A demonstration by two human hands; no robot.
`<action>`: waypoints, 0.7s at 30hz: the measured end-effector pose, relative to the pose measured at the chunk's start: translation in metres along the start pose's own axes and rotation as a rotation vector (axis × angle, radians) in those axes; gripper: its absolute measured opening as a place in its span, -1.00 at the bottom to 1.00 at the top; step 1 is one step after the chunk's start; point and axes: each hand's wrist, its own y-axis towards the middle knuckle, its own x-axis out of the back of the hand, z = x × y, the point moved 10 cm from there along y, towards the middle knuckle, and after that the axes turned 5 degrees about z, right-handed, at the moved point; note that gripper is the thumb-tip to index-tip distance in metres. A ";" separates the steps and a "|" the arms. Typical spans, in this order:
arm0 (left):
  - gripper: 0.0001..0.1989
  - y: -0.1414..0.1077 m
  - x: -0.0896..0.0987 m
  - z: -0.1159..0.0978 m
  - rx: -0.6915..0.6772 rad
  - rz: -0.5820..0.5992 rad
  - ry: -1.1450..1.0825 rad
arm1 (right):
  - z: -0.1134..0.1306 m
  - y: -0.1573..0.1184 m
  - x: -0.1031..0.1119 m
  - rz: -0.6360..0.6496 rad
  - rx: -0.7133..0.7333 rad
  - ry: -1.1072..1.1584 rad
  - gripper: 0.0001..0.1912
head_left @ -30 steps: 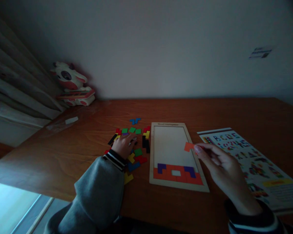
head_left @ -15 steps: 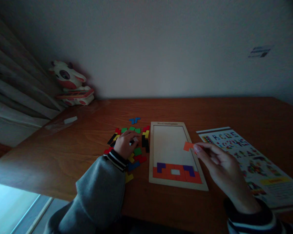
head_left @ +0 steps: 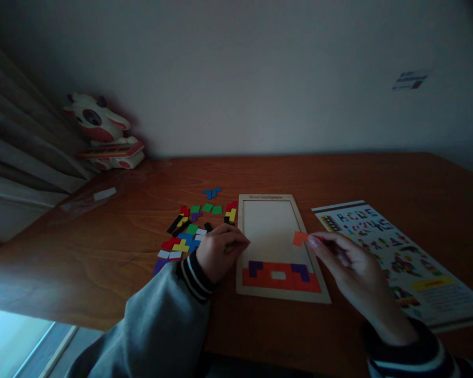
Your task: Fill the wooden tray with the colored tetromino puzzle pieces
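1. Head view: right hand [head_left: 352, 260] has thumb and finger clamped on an orange piece [head_left: 299, 239], flat side up, over the right part of the wooden tray [head_left: 266, 197], by its right rim. Whether the piece touches the tray: can't tell.
2. Head view: left hand [head_left: 220, 249] bent, thumb and finger tips close together at the tray's left rim. Can't tell if anything is pinched between them.
3. Head view: near end of tray filled with red pieces [head_left: 313, 283] plus two purple pieces [head_left: 300, 272], one toward each side; pale square in the middle of the red.
4. Head view: loose pieces left of tray, partly hidden by the left hand: green piece [head_left: 207, 208], black piece [head_left: 180, 228], yellow piece [head_left: 180, 245], also red, white, purple. Two blue pieces [head_left: 208, 194] lie just beyond the group.
5. Head view: printed sheet [head_left: 398, 252] right of tray, partly behind the right hand. All on a brown table [head_left: 173, 178].
6. Head view: cow toy [head_left: 98, 126] at back left, beside curtain [head_left: 19, 131]; label [head_left: 410, 80] on wall.
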 end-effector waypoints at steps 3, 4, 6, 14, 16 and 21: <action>-0.88 -0.003 -0.027 -0.022 -0.042 0.080 -0.157 | -0.006 -0.004 0.003 -0.004 -0.030 -0.014 -0.68; -0.87 -0.004 -0.035 -0.030 -0.082 0.100 -0.158 | -0.007 -0.005 0.004 -0.005 -0.036 -0.016 -0.67; -0.84 -0.006 -0.049 -0.041 -0.162 0.120 -0.126 | -0.007 -0.007 0.006 -0.006 -0.035 -0.019 -0.66; -0.78 -0.022 -0.074 -0.059 -0.454 0.124 0.300 | -0.007 -0.009 0.003 0.007 -0.023 -0.036 -0.67; -0.75 -0.029 -0.075 -0.065 -0.520 0.105 0.437 | -0.007 -0.008 0.002 0.007 -0.026 -0.035 -0.66; -0.66 -0.037 -0.074 -0.069 -0.533 0.059 0.555 | -0.005 -0.007 -0.004 0.035 -0.026 -0.032 -0.68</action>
